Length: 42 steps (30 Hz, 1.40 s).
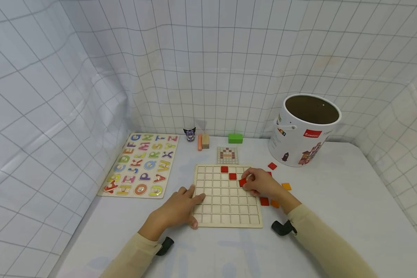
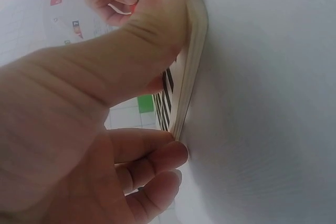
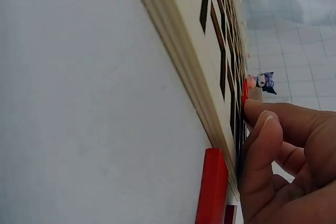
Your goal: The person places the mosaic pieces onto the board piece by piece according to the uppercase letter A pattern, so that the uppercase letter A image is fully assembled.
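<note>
A wooden grid board (image 1: 226,214) lies flat on the table. In its upper rows sit two red square tiles, one near the top (image 1: 224,169) and another a row lower (image 1: 233,176). My right hand (image 1: 262,183) pinches a further red tile (image 1: 243,182) between thumb and finger, close over the board's right side. My left hand (image 1: 176,208) rests along the left edge, thumb at the near corner and one finger lying across the squares. From the left wrist, the thumb (image 2: 152,30) presses the board's rim. Just beyond the board is a small pattern card (image 1: 227,155).
Loose red (image 1: 265,201) and orange tiles (image 1: 286,186) lie right of the board. A white bucket (image 1: 281,146) stands at the back right, an alphabet puzzle (image 1: 135,170) at the left. Along the back are a green block (image 1: 235,138), a wooden block (image 1: 205,141) and a small figure (image 1: 190,134).
</note>
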### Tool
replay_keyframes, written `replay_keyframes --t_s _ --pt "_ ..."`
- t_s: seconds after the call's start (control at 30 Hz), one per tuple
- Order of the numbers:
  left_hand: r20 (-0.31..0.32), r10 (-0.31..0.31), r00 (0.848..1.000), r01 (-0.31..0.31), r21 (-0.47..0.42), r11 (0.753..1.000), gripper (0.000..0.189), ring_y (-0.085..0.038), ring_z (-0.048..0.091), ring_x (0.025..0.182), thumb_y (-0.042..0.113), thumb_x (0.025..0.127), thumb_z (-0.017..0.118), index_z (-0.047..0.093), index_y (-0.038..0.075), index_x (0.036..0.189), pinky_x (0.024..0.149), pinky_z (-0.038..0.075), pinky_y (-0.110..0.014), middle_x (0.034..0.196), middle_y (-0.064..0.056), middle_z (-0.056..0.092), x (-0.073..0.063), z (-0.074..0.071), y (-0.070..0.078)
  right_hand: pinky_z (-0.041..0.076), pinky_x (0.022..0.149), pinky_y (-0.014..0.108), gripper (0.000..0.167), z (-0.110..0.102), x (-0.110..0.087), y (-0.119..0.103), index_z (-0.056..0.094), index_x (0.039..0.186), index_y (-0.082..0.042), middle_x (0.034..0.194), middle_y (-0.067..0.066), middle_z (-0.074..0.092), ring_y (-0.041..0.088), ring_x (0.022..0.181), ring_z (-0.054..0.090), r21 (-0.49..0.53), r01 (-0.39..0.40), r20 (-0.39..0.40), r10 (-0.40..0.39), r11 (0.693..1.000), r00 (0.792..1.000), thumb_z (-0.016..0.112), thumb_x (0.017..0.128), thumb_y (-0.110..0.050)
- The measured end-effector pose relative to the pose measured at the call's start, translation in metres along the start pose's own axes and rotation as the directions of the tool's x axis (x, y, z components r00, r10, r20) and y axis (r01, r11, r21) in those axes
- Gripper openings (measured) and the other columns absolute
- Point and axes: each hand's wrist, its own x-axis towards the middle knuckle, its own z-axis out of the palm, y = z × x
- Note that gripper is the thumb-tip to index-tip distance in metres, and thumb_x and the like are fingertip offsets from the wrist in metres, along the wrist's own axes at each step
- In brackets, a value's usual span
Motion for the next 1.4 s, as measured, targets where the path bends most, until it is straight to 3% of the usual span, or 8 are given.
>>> replay_keyframes --t_s 0.2,0.6,0.87,0.97,1.07,1.23,1.4 --pt "0.000 -0.002 1.000 0.002 -0.006 1.000 0.094 -0.041 0.045 0.130 0.044 0.067 0.088 0.053 0.016 0.150 0.107 0.040 -0.058 0.158 -0.028 0.036 0.001 0.000 0.000 0.042 0.051 0.025 0.024 0.006 0.001 -0.005 0.063 0.110 -0.009 0.073 0.007 0.053 0.017 0.053 0.053 -0.120 -0.009 -0.039 0.004 0.993 0.999 0.076 0.089 -0.009" --pt "-0.007 0.000 1.000 0.000 -0.006 1.000 0.094 -0.041 0.045 0.131 0.045 0.067 0.088 0.053 0.016 0.150 0.108 0.040 -0.058 0.158 -0.028 0.036 0.001 0.001 -0.002 0.041 0.050 0.025 0.026 0.008 0.003 -0.004 0.064 0.110 -0.011 0.080 0.008 0.053 0.019 0.054 0.050 -0.125 -0.048 -0.063 0.040 0.991 0.997 0.078 0.088 -0.011" --pt "-0.006 -0.006 1.000 0.005 -0.017 1.000 0.094 -0.040 0.045 0.130 0.044 0.067 0.088 0.053 0.015 0.150 0.108 0.040 -0.057 0.159 -0.028 0.036 0.001 0.001 -0.001 0.043 0.058 0.029 0.031 0.004 0.003 -0.005 0.066 0.115 -0.015 0.087 0.008 0.056 0.021 0.071 0.053 -0.227 -0.031 -0.086 0.012 0.973 0.996 0.079 0.087 -0.016" --pt "0.005 -0.005 1.000 0.005 -0.024 1.000 0.094 -0.040 0.045 0.131 0.045 0.068 0.087 0.052 0.016 0.151 0.108 0.039 -0.057 0.160 -0.027 0.034 0.001 0.002 -0.002 0.043 0.060 0.032 0.043 -0.011 -0.002 -0.008 0.063 0.127 -0.015 0.086 0.009 0.057 0.022 0.071 0.054 -0.207 -0.011 -0.106 -0.011 0.978 0.994 0.079 0.088 -0.020" --pt "0.015 -0.002 1.000 0.002 -0.031 1.000 0.094 -0.041 0.044 0.132 0.045 0.069 0.087 0.051 0.016 0.151 0.109 0.038 -0.058 0.160 -0.028 0.033 0.001 0.001 -0.003 0.043 0.063 0.032 0.051 -0.040 -0.009 -0.008 0.058 0.137 -0.012 0.089 0.011 0.056 0.025 0.074 0.053 -0.170 0.012 -0.160 -0.039 0.985 0.986 0.077 0.091 -0.022" --pt "0.012 -0.003 1.000 0.003 -0.015 1.000 0.094 -0.041 0.044 0.133 0.044 0.069 0.087 0.051 0.016 0.151 0.109 0.039 -0.057 0.160 -0.028 0.034 0.001 0.000 -0.004 0.046 0.064 0.031 0.051 -0.087 -0.015 0.010 0.055 0.140 -0.007 0.097 0.013 0.052 0.029 0.078 0.051 -0.141 -0.005 -0.209 -0.025 0.990 0.978 0.073 0.094 -0.021" --pt "0.013 -0.012 1.000 0.012 -0.019 1.000 0.095 -0.040 0.043 0.134 0.044 0.069 0.088 0.051 0.016 0.151 0.110 0.038 -0.057 0.160 -0.026 0.034 0.002 0.001 -0.002 0.046 0.068 0.033 0.051 -0.103 -0.010 0.029 0.056 0.141 -0.008 0.099 0.013 0.053 0.029 0.085 0.052 -0.179 -0.058 -0.183 0.024 0.982 0.983 0.071 0.095 -0.024"
